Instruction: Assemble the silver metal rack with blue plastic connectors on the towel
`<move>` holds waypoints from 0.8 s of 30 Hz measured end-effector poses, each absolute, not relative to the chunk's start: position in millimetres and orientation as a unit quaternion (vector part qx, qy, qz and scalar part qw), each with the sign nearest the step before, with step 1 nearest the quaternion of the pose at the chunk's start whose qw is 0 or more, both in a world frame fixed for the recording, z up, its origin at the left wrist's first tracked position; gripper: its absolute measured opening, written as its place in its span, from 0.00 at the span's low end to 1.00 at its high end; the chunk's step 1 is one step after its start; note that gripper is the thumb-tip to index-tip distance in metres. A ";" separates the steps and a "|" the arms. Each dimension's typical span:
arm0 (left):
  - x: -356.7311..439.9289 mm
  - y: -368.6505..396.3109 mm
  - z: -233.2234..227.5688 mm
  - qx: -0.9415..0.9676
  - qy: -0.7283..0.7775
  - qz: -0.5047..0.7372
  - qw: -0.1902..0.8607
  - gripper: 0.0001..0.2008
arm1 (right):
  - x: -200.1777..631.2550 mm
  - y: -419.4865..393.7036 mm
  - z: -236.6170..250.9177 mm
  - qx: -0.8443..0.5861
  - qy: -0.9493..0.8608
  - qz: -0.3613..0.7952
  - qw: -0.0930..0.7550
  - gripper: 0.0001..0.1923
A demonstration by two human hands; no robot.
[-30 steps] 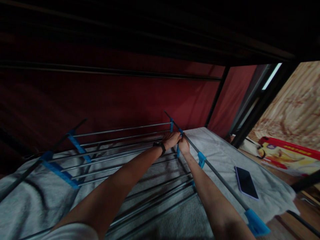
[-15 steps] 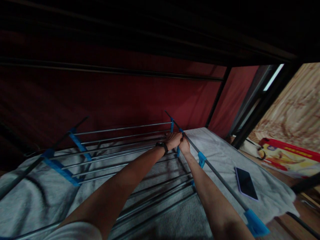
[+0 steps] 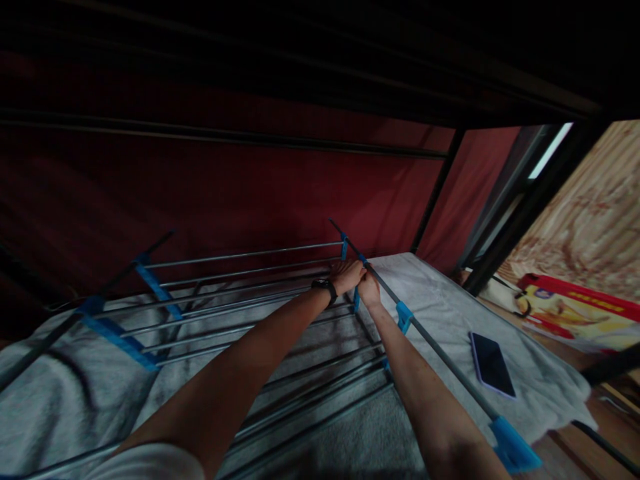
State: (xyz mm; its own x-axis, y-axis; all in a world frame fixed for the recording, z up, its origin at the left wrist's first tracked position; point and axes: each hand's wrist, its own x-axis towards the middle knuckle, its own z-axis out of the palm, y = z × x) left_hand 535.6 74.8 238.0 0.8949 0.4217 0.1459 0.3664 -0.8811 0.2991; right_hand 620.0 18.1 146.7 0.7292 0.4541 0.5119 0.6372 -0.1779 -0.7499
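A metal rack (image 3: 215,308) of grey tubes with blue plastic joints lies across a grey blanket. At its right side, my left hand (image 3: 349,277) reaches over the tubes, wearing a black watch (image 3: 325,288), its fingers closed at a blue joint (image 3: 363,258) on the long side pole (image 3: 440,353). My right hand (image 3: 369,289) is closed at the same spot, touching my left hand. Their fingertips and part of the joint are hidden. Farther down that pole are another blue joint (image 3: 405,316) and a blue end piece (image 3: 515,443).
A phone (image 3: 493,365) lies on the grey blanket (image 3: 435,290) right of the rack. Dark bed-frame bars (image 3: 440,180) surround the space, low overhead too. Behind hangs a dark red curtain (image 3: 280,200). A red and yellow box (image 3: 580,310) stands at the right.
Both hands stay at the same joint on the side pole, with only a slight shift of the fingers. The view has tilted very slightly.
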 end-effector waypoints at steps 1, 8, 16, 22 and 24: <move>534.6 75.9 236.8 0.965 0.200 0.105 0.132 0.14 | 619.6 17.6 147.8 -0.763 -0.353 -0.084 0.535 0.17; 527.8 89.5 231.6 0.968 0.177 0.109 0.140 0.11 | 617.3 17.1 150.6 -0.763 -0.339 -0.074 0.545 0.18; 545.3 103.1 229.0 0.949 0.206 0.118 0.208 0.08 | 609.5 16.8 151.9 -0.764 -0.329 -0.068 0.550 0.17; 543.0 109.5 232.4 0.932 0.177 0.109 0.296 0.03 | 603.7 17.7 152.9 -0.757 -0.329 -0.068 0.560 0.17; 541.0 110.9 234.6 0.925 0.166 0.108 0.325 0.03 | 602.0 18.9 152.9 -0.757 -0.329 -0.069 0.560 0.17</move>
